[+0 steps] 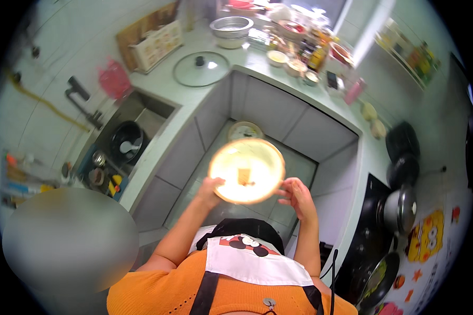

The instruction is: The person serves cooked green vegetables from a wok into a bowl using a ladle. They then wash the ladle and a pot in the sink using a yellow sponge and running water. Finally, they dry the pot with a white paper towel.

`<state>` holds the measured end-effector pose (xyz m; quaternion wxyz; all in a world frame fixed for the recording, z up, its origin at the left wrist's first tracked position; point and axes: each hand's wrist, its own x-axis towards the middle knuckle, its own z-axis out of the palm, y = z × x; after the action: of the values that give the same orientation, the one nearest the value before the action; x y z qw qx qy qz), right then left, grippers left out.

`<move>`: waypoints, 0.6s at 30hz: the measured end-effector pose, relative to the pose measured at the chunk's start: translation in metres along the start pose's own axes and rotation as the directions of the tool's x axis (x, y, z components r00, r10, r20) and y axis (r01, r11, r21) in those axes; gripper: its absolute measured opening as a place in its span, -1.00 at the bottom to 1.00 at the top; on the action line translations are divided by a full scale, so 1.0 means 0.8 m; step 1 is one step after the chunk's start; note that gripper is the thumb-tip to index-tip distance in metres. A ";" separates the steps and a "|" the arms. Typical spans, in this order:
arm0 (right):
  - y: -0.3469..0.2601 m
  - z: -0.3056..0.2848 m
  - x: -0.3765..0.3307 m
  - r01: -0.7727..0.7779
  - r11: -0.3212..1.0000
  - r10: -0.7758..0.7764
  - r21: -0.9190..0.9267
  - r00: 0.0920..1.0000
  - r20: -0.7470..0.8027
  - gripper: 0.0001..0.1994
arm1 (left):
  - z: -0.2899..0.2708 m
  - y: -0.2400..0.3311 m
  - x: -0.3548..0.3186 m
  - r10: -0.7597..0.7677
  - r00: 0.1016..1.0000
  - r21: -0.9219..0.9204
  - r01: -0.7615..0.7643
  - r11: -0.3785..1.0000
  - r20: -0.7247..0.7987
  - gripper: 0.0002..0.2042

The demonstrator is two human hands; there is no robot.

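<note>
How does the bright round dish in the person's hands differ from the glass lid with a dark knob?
Place: the bright round dish is at the left hand and right hand; the glass lid lies on the counter.
Look: the dish glows yellowish white, while the lid is see-through.
Middle: the dish shows a brownish patch; the lid has a dark knob.
Both are round.

One head-worn fisheye looks steeply down over left hand and right hand.
</note>
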<state>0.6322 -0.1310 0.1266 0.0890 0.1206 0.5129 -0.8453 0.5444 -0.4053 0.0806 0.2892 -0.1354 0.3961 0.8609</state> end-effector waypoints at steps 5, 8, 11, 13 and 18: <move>0.026 0.084 0.065 -0.014 0.990 0.049 -0.143 0.968 0.245 -0.81 | -0.073 0.123 -0.064 0.337 0.866 -0.218 -0.434 0.874 -0.371 -0.44; 0.046 0.119 0.077 -0.063 0.971 0.133 -0.230 0.944 0.301 -0.83 | -0.112 0.138 -0.092 0.364 0.817 -0.253 -0.506 0.825 -0.446 -0.45; 0.058 0.135 0.074 -0.089 0.952 0.180 -0.291 0.937 0.301 -0.82 | -0.129 0.131 -0.093 0.392 0.798 -0.267 -0.544 0.795 -0.458 -0.46; 0.055 0.132 0.062 -0.087 0.942 0.171 -0.325 0.956 0.238 -0.81 | -0.130 0.121 -0.079 0.401 0.804 -0.250 -0.538 0.805 -0.439 -0.47; 0.022 0.082 0.000 0.001 0.936 -0.001 -0.351 1.000 0.000 -0.80 | -0.081 0.090 -0.004 0.464 0.821 -0.011 -0.495 0.869 -0.334 -0.59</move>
<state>0.6300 -0.1972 0.1406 0.1088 0.1024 0.6556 -0.7402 0.5034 -0.4932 0.0830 -0.0119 -0.1831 0.4167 0.8903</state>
